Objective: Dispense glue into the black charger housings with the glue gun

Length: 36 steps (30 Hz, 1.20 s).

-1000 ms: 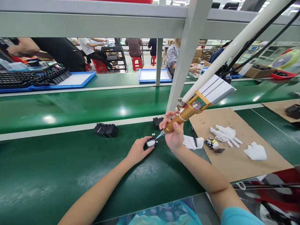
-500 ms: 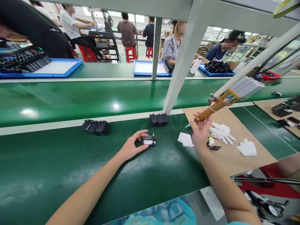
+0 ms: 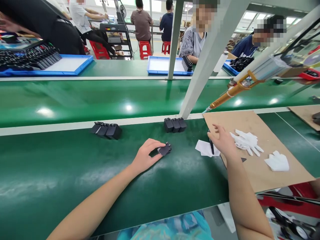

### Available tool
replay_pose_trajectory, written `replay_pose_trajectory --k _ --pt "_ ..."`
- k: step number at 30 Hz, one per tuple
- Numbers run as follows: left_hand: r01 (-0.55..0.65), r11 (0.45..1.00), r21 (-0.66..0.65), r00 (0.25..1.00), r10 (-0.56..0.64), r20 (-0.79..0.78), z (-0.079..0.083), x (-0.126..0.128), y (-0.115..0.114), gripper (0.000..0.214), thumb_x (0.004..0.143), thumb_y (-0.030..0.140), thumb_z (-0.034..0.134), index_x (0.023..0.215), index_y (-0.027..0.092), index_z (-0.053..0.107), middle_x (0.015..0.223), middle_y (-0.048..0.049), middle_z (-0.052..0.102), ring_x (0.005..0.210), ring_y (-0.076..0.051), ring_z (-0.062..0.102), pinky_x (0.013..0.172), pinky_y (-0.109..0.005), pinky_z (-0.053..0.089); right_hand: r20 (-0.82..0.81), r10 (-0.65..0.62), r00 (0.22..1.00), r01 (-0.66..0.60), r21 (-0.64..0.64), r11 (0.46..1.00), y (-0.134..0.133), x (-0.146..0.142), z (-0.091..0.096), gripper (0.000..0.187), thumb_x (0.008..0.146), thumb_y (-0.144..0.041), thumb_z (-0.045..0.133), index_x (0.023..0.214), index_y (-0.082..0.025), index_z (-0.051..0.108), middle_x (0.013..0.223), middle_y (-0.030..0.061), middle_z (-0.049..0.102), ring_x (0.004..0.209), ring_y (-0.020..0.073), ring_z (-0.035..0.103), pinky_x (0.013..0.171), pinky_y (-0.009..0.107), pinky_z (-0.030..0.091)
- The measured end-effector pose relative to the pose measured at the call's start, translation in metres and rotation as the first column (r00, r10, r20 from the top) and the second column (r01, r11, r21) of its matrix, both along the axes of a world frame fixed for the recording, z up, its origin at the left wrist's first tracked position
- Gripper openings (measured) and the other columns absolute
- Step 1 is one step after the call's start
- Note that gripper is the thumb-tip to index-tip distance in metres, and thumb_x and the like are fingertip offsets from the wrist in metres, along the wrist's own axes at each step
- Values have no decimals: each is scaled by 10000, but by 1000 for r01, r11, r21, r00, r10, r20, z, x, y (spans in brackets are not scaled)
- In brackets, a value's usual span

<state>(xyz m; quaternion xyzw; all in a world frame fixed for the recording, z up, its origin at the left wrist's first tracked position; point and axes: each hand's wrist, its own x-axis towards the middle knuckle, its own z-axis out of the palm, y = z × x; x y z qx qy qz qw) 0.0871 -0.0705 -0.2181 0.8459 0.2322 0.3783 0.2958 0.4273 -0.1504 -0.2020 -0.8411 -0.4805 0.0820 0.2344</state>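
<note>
My left hand (image 3: pixel 146 156) grips a small black plastic part (image 3: pixel 164 149) and tilts it on the green bench (image 3: pixel 62 173). My right hand (image 3: pixel 223 141) hovers empty, fingers loosely apart, over a black pen (image 3: pixel 211 145) lying on a white tissue (image 3: pixel 205 149) at the cardboard sheet's (image 3: pixel 252 166) left edge. The gold-handled dispensing tool (image 3: pixel 228 95) hangs free from its white arm above and right of that hand. A row of three black parts (image 3: pixel 175 124) stands just beyond my left hand.
Another cluster of black parts (image 3: pixel 107 130) sits further left. White gloves (image 3: pixel 246 141) and a folded white cloth (image 3: pixel 277 161) lie on the cardboard. A slanted grey post (image 3: pixel 200 73) rises behind the bench. Blue trays (image 3: pixel 67 65) and seated people line the far side of the conveyor.
My right hand let go of the gold tool, which swung up and away, and dropped toward the pen. My left hand turned the black part over from its open, white-filled side.
</note>
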Motion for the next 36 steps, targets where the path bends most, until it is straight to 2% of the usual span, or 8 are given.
replay_pose_trajectory --k 6,12,15,17,21,23,29,36 --pt "-28 999 36 999 27 46 -3 0 -1 193 834 152 616 1006 223 668 904 -29 640 829 -127 607 743 -271 533 187 92 978 -18 -365 931 -2 1 -4 521 860 -346 399 1347 -166 429 931 100 661 836 244 616 682 335 440" --pt "-55 989 138 995 42 90 -5 1 -5 160 838 153 607 974 212 666 858 -25 634 763 -114 604 681 -244 532 110 154 982 -122 -257 959 -4 -1 5 440 865 -278 394 1285 -222 512 828 55 641 737 193 580 645 296 419" --pt "-67 980 188 994 50 95 -4 1 -6 138 843 160 604 958 209 664 836 -23 628 748 -110 594 664 -237 526 -134 226 965 -229 -7 973 -10 -2 18 323 898 -380 421 1105 -246 630 859 43 624 720 148 554 673 282 441" --pt "-72 977 200 994 54 96 -3 1 -6 140 844 151 603 959 206 661 832 -22 622 749 -109 587 664 -236 522 -340 347 874 -286 217 933 -13 -13 24 284 895 -408 462 1007 -230 654 913 56 613 780 149 567 711 290 466" --pt "-65 975 213 994 43 105 -3 2 -7 153 838 132 617 971 198 655 845 -24 616 758 -107 580 665 -233 515 -641 680 355 -385 563 731 -18 -60 28 234 817 -297 624 1036 -264 547 896 26 563 815 157 589 727 341 522" --pt "-62 974 217 994 40 104 -1 2 -8 156 834 131 628 973 195 654 844 -25 615 758 -107 580 664 -231 515 -617 743 259 -439 610 660 -20 -88 30 250 797 -208 647 1011 -265 531 855 6 527 753 125 563 676 305 516" --pt "-58 973 224 995 38 93 4 1 -10 123 855 162 616 966 199 654 836 -23 615 750 -102 593 660 -224 525 -251 822 511 -610 568 552 -11 -136 38 126 869 -209 559 964 -226 641 798 19 640 684 110 579 626 253 477" --pt "-36 969 243 994 9 113 4 2 -8 147 850 129 614 983 183 645 839 -26 615 757 -104 590 665 -224 522 -213 745 632 -586 498 640 12 -150 36 151 896 -277 531 825 -202 641 761 -11 671 659 92 629 629 209 492"
